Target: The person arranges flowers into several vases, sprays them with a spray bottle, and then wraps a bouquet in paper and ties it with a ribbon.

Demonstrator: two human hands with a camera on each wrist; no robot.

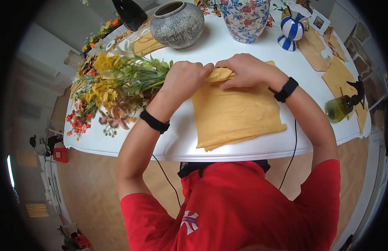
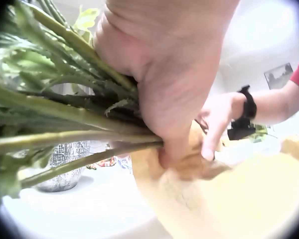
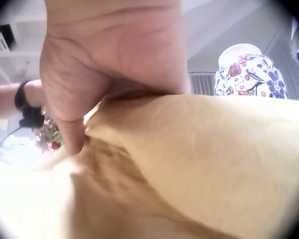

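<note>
A bunch of artificial flowers (image 1: 114, 79) with yellow blooms and green leaves lies toward the left of the white table. My left hand (image 1: 185, 79) grips its green stems (image 2: 74, 114), with the thumb down by the paper in the left wrist view. A sheet of yellow wrapping paper (image 1: 238, 115) spreads to the right of the flowers, its upper edge gathered around the stem ends. My right hand (image 1: 249, 71) holds that bunched edge, thumb in front and the other fingers hidden behind the paper. The two hands are close together, thumbs toward each other.
Behind the hands stand a grey speckled pot (image 1: 177, 26), a floral vase (image 1: 245, 21) and a blue-and-white striped vase (image 1: 291, 27). A green spray bottle (image 1: 339, 108) lies at the right over more yellow paper (image 1: 338, 77). Red berries (image 1: 78, 123) lie at the left edge.
</note>
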